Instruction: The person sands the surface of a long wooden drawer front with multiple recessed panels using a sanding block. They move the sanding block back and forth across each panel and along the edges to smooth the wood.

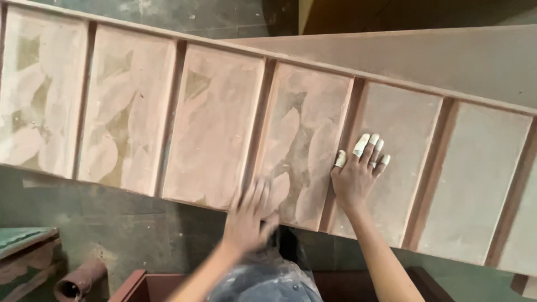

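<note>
Neither hand is gripping anything here, both are just flat on the wood. Your right hand (pixel 358 173) is spread open, palm down on the long ribbed panel (pixel 212 123), sitting right across one of the raised ribs (pixel 341 151), fingertips (pixel 362 144) caked in whitish filler and pointing toward the far edge. Your left hand (pixel 249 215) is blurry, so I can't tell exactly how the fingers sit, but it looks open too, lying at the panel's near edge on the next section over, where the pale smeared patches (pixel 302 140) are. I can't see anything held in it.

The panel runs long-ways left to right across your view, dropping a bit toward the right, with ribs cutting it into sections. Patchy sections are all out to your left; the sections to the right of your right hand look plain and even. So the left hand is nearer the smeared area, and the right hand sits on the boundary.

Near the bottom left corner of the view, down on the floor, there's a rusty pipe (pixel 78 279), and a dark red box (pixel 137 285) sits just below the hands.
</note>
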